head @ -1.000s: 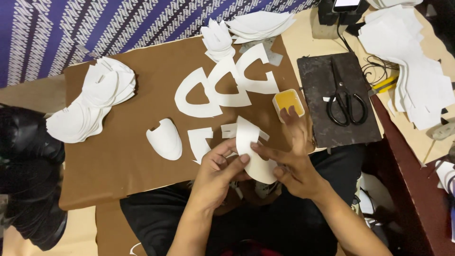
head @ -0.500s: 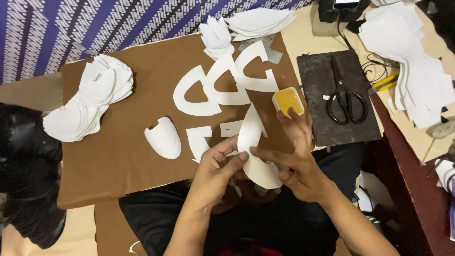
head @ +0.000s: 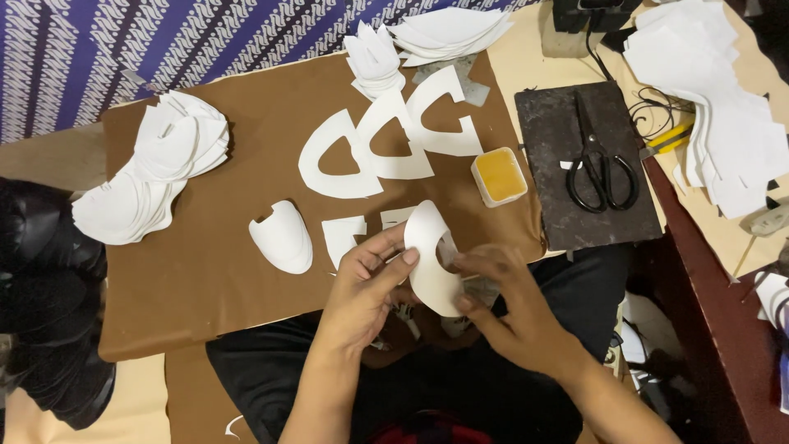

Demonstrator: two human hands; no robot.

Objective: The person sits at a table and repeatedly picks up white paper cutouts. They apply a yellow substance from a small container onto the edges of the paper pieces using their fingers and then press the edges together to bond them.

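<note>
- Brown paper sheet (head: 205, 279) covers the work surface, with a purple patterned cloth (head: 123, 41) behind it at the top.
- At the far left, a dark bag-like bundle (head: 41, 304) sits off the sheet, and a fanned heap of white cut pieces (head: 148, 177) lies on the sheet's left part.
- Further right lies a single white toe-shaped piece (head: 282, 237), flat on the brown sheet — well clear of the hands.
- Above it, three white arch-shaped pieces (head: 386, 140) overlap in a row, and more white stacks (head: 419, 37) sit at the top edge.
- Left hand (head: 366, 288) pinches the left edge of a curved white piece (head: 429, 259); thumb on top, fingers behind.
- Right hand (head: 514, 308) grips the same piece from the right side — both hands close together, holding it just above the lap.
- Small tub of yellow glue (head: 499, 175) stands just above the hands.
- Right of it, black scissors (head: 598, 160) rest on a dark slab (head: 588, 164).
- White sheets (head: 723, 115) pile up at the far right.
</note>
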